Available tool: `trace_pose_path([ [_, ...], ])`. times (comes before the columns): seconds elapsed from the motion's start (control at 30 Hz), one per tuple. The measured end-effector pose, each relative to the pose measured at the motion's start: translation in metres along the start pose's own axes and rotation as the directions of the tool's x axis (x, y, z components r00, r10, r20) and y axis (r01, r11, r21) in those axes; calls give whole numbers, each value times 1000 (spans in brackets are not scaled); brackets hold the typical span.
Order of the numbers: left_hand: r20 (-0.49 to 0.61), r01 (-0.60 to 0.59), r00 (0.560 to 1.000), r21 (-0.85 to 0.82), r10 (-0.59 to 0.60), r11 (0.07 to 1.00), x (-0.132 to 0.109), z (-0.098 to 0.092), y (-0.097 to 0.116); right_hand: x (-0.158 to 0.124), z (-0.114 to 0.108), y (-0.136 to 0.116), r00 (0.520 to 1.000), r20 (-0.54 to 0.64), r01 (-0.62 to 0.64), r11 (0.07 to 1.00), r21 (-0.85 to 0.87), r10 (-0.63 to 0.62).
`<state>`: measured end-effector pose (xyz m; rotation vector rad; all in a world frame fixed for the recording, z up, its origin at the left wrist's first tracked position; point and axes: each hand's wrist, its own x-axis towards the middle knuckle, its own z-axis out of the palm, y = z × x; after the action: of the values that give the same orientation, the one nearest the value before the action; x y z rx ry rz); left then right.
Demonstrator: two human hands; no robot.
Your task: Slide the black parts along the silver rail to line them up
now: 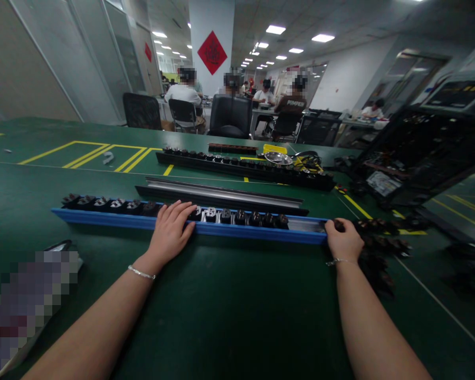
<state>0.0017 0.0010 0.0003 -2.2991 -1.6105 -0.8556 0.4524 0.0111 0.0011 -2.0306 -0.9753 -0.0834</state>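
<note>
- A person's left hand (172, 231) lies across a blue rail (241, 230) on a green table (237, 316), fingers extended and the thumb apart, resting over its row of dark modules (240, 217).
- At the rail's right end, the right hand (347, 244) pinches a small dark part (338, 226) between closed thumb and fingers.
- Beyond the blue rail, a black rail with a silver channel (221, 191) lies in front of a longer module-filled black rail (237, 168), near a metal dish (278, 158).
</note>
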Motion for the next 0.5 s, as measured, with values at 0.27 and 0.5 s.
trace_pose_path([
  [0.27, 0, 4, 1000, -2, -4, 1000, 0, -1, 1, 3, 1, 2, 1000, -10, 4, 1000, -9, -4],
  [0.5, 4, 2, 1000, -8, -2, 1000, 0, 1, -1, 11, 2, 14, 999, -41, -1, 1000, -27, 0],
])
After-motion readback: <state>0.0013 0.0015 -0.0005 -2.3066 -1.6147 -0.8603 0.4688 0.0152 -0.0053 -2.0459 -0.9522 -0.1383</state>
